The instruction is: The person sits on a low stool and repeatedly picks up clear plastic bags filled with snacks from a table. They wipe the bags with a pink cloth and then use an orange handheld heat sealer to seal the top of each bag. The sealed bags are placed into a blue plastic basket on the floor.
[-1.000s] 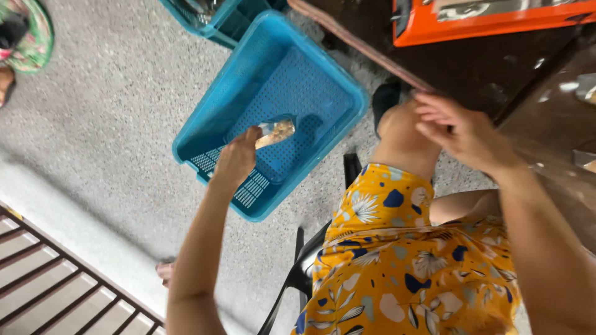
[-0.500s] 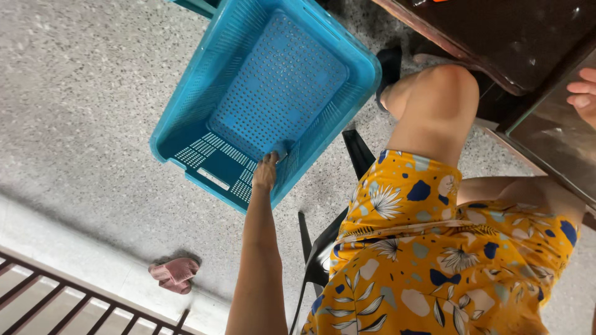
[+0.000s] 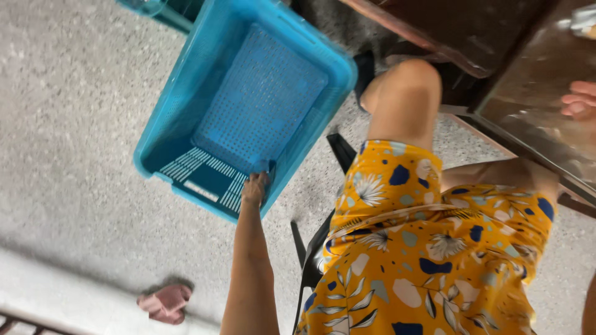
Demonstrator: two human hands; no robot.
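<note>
One blue plastic basket (image 3: pixel 248 111) fills the upper middle of the head view, and it is gripped at the rim of its near corner by the left hand (image 3: pixel 255 188). The fingers are curled over the edge — closed on the plastic — with the forearm stretched straight down toward the bottom of the frame. The basket is seen tilted, its perforated bottom and slotted end wall turned toward the camera, and nothing can be seen inside it. It is held over a speckled grey floor (image 3: pixel 68 124), just beside the person's bare knee (image 3: pixel 406 93).

Only the fingertips of the right hand (image 3: pixel 580 102) are seen at the right edge, resting at or just above a dark glossy table top (image 3: pixel 534 105); whether that hand is open or closed cannot be told, since most of it is cut off. An orange floral garment (image 3: pixel 428 254) is worn over the lap, and a black chair frame (image 3: pixel 316 248) is partly seen beneath it. A second blue container (image 3: pixel 167 9) is just visible at the top edge, behind the basket. A pink slipper (image 3: pixel 164 303) is seen on the floor near the lower left — well apart from the basket.
</note>
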